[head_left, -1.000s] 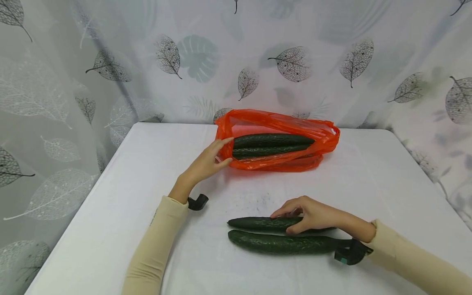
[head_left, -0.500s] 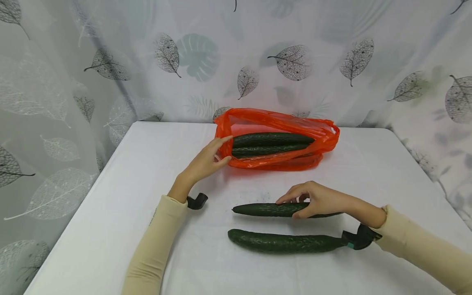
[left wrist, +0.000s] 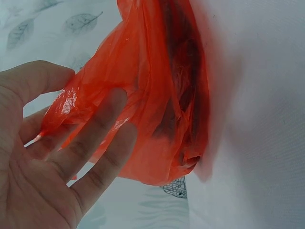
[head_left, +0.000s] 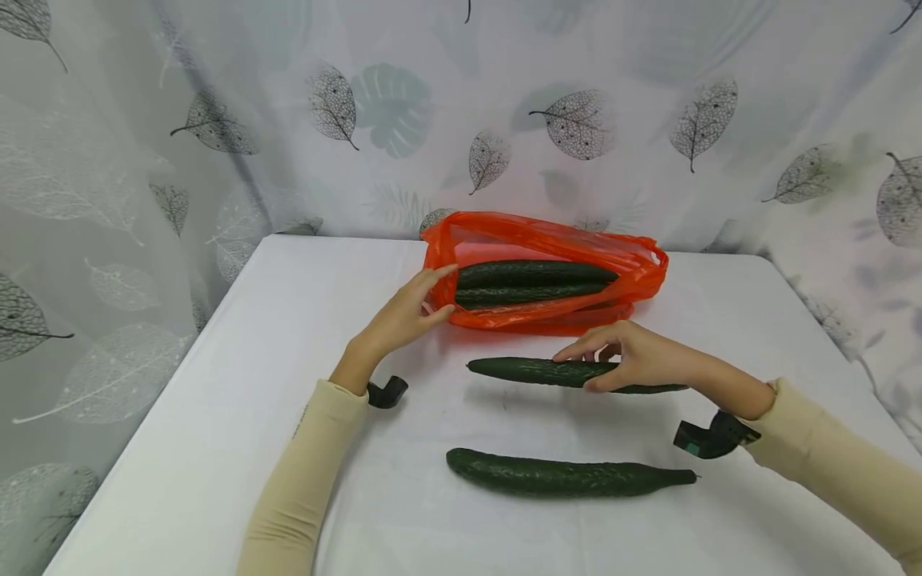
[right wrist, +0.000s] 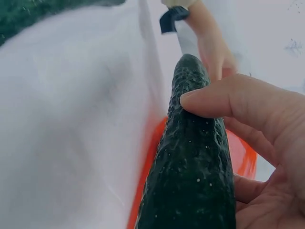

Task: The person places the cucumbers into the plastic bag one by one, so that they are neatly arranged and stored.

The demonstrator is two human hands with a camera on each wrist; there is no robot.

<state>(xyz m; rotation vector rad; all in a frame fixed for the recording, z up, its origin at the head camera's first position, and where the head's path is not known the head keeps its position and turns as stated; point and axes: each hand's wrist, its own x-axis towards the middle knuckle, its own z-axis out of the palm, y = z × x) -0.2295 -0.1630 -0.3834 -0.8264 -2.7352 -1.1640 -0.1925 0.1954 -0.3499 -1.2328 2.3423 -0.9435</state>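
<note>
In the head view, my right hand (head_left: 643, 356) pinches a dark green cucumber (head_left: 519, 370) between thumb and fingers, raised above the table with its shadow beneath. The right wrist view shows the thumb lying across this bumpy cucumber (right wrist: 190, 162). Farther back, a thin red plastic bag (head_left: 555, 322) lies on its side with its mouth facing me, and two cucumbers (head_left: 533, 274) inside it. My left hand (head_left: 398, 320) touches the bag's left end. In the left wrist view, its fingers (left wrist: 102, 157) are extended and spread against the plastic bag (left wrist: 147, 105).
Nearer to me, another cucumber (head_left: 562, 476) lies crosswise on the white-covered table (head_left: 403, 512). Leaf-patterned curtains (head_left: 432, 96) hang behind the table and along both sides. A black wrist camera mount (head_left: 716, 436) hangs under my right wrist.
My right hand has lifted one cucumber from beside the other and carried it away from me, toward the red bag. The left hand has stayed at the bag's left end.
</note>
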